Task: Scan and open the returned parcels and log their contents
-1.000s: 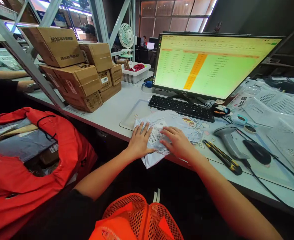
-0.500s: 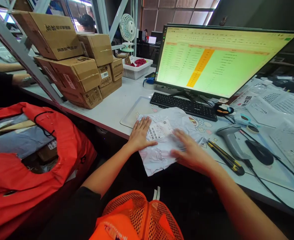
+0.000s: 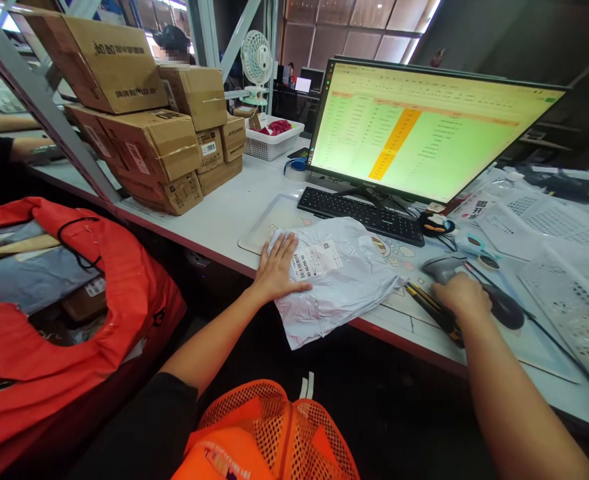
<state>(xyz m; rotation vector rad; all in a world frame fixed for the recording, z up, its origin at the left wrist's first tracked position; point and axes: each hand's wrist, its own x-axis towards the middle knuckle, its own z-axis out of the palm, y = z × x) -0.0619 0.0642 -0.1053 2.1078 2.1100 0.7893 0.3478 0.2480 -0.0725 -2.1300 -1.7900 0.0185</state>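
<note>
The crumpled grey plastic mailer [image 3: 341, 277] is pinned by the flat, spread left hand [image 3: 278, 270]; the grey handheld scanner [image 3: 444, 268] is gripped by the curled right hand [image 3: 461, 297], best aimed squarely at the label

— What sort of place is this looking like?
— A parcel-sorting warehouse, probably: taped cardboard boxes [image 3: 144, 127] are stacking up on the counter [image 3: 224, 217], a monitor [image 3: 424, 130] is showing a spreadsheet, a barcode scanner [image 3: 444, 267] is lying ready, and a red sack [image 3: 49, 320] is holding packages.
</note>
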